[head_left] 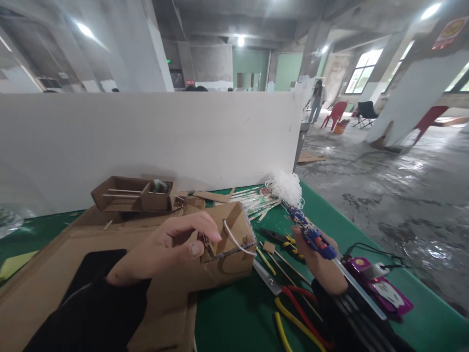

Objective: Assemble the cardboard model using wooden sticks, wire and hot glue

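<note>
My left hand (178,244) is at a small open cardboard box (229,266), thumb and forefinger closed about a narrow cardboard piece (208,248) at its near left edge. A white cord (234,237) loops out of the box and over its rim. In my right hand (317,256) is a blue hot glue gun (311,234), nozzle pointing away towards the white partition. A long clear glue stick (361,288) runs out of its back end, and a small red light glows on its side. My fingers are partly hidden behind the gun.
Scissors (269,278), pliers (278,238) and yellow-handled pliers (293,320) lie between my hands on the green table. Tangled white strands (286,188) and thin sticks sit behind. A purple power strip (383,286) is at right, a divided cardboard tray (126,195) at left, a white partition (154,137) ahead.
</note>
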{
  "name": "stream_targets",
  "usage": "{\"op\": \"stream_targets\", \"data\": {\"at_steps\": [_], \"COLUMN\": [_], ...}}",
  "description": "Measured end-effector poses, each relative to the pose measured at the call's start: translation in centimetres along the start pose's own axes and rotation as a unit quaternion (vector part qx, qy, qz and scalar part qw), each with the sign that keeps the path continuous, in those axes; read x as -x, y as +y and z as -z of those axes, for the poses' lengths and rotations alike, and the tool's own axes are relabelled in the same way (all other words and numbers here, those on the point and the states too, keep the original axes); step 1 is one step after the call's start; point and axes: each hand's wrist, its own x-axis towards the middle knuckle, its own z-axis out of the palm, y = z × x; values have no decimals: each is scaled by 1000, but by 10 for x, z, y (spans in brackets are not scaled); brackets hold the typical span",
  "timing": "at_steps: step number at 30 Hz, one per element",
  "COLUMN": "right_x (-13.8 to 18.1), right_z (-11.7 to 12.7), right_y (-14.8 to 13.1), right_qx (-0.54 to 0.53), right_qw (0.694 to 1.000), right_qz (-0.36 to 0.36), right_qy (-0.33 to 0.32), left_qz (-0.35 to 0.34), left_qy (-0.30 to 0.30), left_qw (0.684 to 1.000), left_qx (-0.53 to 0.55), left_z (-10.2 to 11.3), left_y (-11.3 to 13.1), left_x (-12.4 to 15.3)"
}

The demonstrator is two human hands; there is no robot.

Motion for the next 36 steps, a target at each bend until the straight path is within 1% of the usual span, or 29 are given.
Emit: {"op": "stream_targets", "data": {"at_steps": [3, 6, 10, 16, 21, 27, 36], "right_x": [7, 10, 12, 16, 16, 17, 14], "right_z": [-4, -4, -3, -4, -4, -6, -4], "right_y": [-2, -2, -4, -11, -12, -7, 5], "right_qx": [17, 23, 6, -8, -13, -18, -2], "right_qw": [1000, 998, 997, 998, 998, 998, 996], "right_qz": [-6, 8, 30, 37, 43, 36, 56], "right_qy": [-24, -57, -70, -54, -54, -53, -70], "left_qz": [1, 6, 2, 1, 5, 4, 8], "left_qy": [-1, 3, 1, 1, -4, -7, -19], "left_qw": [1000, 1000, 1000, 1000, 1000, 1000, 1000], "left_qx": [-4, -8, -14, -15, -10, -7, -1], "left_z": [1, 1, 1, 1, 1, 1, 1], "left_y": [-1, -1, -2, 0, -1, -2, -2], "left_x": [0, 0, 0, 0, 0, 0, 1]}}
